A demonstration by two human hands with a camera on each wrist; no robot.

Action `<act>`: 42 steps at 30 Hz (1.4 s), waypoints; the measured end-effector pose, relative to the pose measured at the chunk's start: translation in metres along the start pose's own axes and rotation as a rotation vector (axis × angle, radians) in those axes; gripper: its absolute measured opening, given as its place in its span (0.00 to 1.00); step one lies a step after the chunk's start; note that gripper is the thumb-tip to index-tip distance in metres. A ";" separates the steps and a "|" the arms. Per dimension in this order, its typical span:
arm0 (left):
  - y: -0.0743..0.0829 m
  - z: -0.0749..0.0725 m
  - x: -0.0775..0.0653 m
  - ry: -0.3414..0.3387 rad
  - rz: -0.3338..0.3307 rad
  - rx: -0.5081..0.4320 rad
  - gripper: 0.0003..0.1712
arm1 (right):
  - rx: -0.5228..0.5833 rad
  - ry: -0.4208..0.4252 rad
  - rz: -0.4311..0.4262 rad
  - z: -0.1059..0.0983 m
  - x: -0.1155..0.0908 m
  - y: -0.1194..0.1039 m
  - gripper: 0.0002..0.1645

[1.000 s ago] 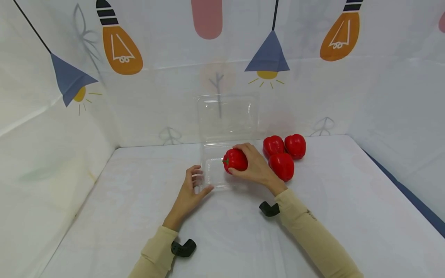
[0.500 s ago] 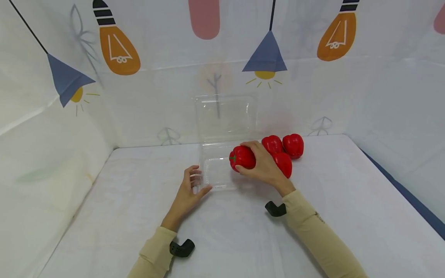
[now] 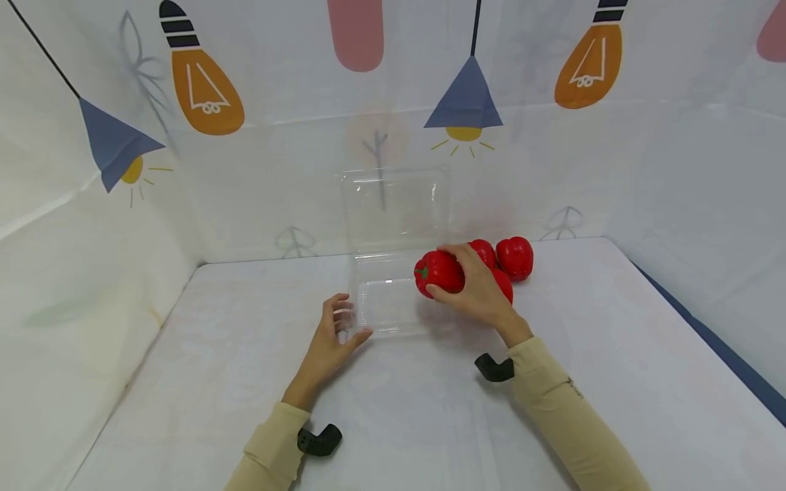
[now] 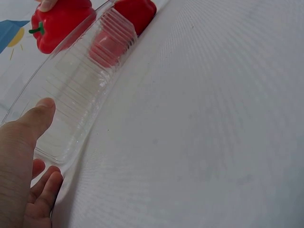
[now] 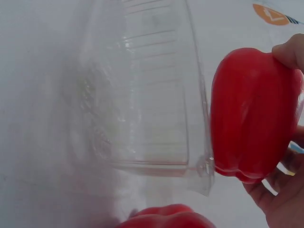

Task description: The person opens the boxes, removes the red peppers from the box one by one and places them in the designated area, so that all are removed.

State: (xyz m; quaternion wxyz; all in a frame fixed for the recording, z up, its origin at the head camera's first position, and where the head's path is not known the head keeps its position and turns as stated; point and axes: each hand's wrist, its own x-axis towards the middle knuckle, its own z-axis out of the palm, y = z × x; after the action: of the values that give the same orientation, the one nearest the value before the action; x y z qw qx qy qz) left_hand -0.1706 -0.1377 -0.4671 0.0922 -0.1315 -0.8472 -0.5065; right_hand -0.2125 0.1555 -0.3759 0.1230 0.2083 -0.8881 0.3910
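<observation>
My right hand [image 3: 482,290] grips a red bell pepper [image 3: 439,273], thumb on the near side and fingers over the far side, its green stem facing left. The pepper is held at rim height by the right side of a clear plastic clamshell box [image 3: 387,326], as the right wrist view also shows the pepper [image 5: 256,114] beside the box wall [image 5: 190,85]. At the box's left end is my left hand [image 3: 328,344], fingers loosely bent along the left side, thumb at the front left corner. No pepper lies inside the box.
Three more red bell peppers stand grouped right of the box: one at the far right [image 3: 516,258], one behind my right hand [image 3: 483,252], and one partly covered by that hand [image 3: 505,285]. The box's lid [image 3: 396,208] stands raised against the printed backdrop.
My right hand has moved right with the bell pepper, from over the middle of the box to its right side. The left hand has stayed in place; the view has shifted slightly.
</observation>
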 end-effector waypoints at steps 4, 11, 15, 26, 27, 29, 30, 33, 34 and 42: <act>0.001 -0.001 0.000 -0.001 -0.008 -0.011 0.47 | 0.014 0.013 0.011 -0.007 0.000 0.001 0.40; 0.001 -0.001 0.000 -0.010 -0.009 -0.007 0.46 | 0.051 0.015 0.017 -0.019 -0.002 0.002 0.41; 0.000 -0.001 0.000 0.000 0.001 0.004 0.46 | 0.063 0.010 0.022 -0.023 -0.002 0.002 0.42; 0.002 -0.002 -0.001 -0.011 -0.012 -0.007 0.46 | 0.056 0.019 0.087 -0.037 -0.006 0.005 0.43; 0.002 -0.002 -0.001 -0.012 -0.011 -0.010 0.46 | 0.057 0.021 0.096 -0.038 -0.007 0.006 0.42; 0.002 -0.002 -0.001 -0.018 -0.021 -0.019 0.46 | 0.063 0.020 0.103 -0.039 -0.008 0.008 0.42; 0.002 -0.002 -0.002 -0.019 -0.026 -0.018 0.46 | 0.065 0.017 0.104 -0.039 -0.008 0.010 0.42; 0.002 -0.003 -0.002 -0.021 -0.040 -0.014 0.46 | 0.073 0.002 0.110 -0.040 -0.009 0.011 0.42; 0.003 -0.003 -0.003 -0.020 -0.042 -0.013 0.46 | 0.070 0.001 0.113 -0.040 -0.009 0.011 0.41; 0.001 -0.001 0.000 -0.008 -0.025 -0.010 0.45 | 0.073 0.006 0.169 -0.049 -0.011 0.017 0.41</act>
State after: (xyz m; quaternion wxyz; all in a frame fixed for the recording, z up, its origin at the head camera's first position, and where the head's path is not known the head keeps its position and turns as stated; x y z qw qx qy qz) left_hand -0.1706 -0.1383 -0.4662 0.0817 -0.1233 -0.8466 -0.5113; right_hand -0.2080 0.2048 -0.3582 0.0846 0.1360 -0.8872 0.4326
